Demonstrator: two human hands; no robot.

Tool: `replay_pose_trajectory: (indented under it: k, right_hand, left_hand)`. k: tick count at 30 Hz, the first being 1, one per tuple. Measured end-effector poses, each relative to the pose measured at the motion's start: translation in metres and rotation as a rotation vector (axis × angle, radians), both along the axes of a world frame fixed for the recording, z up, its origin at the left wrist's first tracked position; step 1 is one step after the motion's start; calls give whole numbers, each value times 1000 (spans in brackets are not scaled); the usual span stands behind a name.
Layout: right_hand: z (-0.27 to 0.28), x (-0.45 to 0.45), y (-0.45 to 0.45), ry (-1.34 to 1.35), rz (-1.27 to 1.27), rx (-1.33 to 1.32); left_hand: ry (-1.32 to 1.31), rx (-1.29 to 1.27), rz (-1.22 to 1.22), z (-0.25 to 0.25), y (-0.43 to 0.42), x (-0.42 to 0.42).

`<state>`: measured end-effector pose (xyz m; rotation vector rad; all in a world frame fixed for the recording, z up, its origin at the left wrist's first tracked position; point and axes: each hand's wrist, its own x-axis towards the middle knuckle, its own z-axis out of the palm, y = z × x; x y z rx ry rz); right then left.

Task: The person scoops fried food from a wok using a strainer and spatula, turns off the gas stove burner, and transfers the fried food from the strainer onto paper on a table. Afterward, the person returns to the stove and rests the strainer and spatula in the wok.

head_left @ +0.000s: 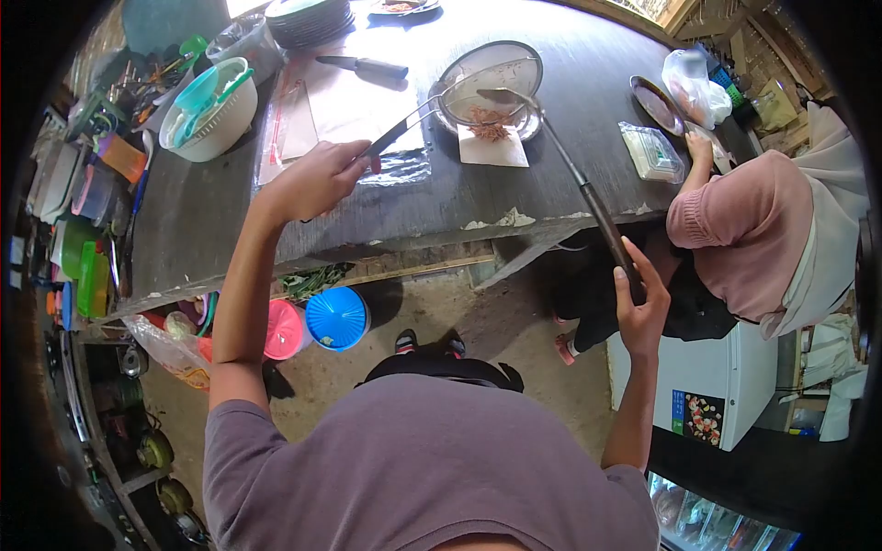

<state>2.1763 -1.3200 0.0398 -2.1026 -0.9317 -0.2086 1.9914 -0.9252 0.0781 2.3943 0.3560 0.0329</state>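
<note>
My left hand (pixel 317 179) is closed around the handle of a round mesh strainer (pixel 496 72), which is tipped over a bowl (pixel 446 112). My right hand (pixel 643 303) grips the dark handle of a long metal spatula (pixel 588 188). The spatula's head lies against the strainer's mesh, near its lower rim. Reddish-brown shredded food (pixel 491 125) sits below the strainer, on a piece of white paper (pixel 494 154) that overlaps the bowl's front edge. Whether food remains inside the strainer is hard to tell.
A knife (pixel 363 66) lies on white sheets at the back. A white basket (pixel 213 129) with a turquoise bowl stands left. At right are a plastic pack (pixel 650 151), a dark plate (pixel 657 103) and a person in pink (pixel 744 197) at the table (pixel 367 225).
</note>
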Motion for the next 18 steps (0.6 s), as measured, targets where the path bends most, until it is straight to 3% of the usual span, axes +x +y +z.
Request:
replay_pose_trajectory:
  k: [7, 9, 13, 18]
  right_hand:
    - [16, -4, 2, -440, -73, -156]
    - [14, -5, -3, -463, -82, -206]
    - [14, -9, -9, -451, -100, -209]
    - [17, -14, 1, -480, -90, -192]
  left_hand:
    - [21, 85, -24, 20, -8, 1]
    - [151, 61, 57, 37, -17, 2]
    - [-28, 176, -70, 20, -3, 3]
    - [32, 207, -36, 29, -11, 4]
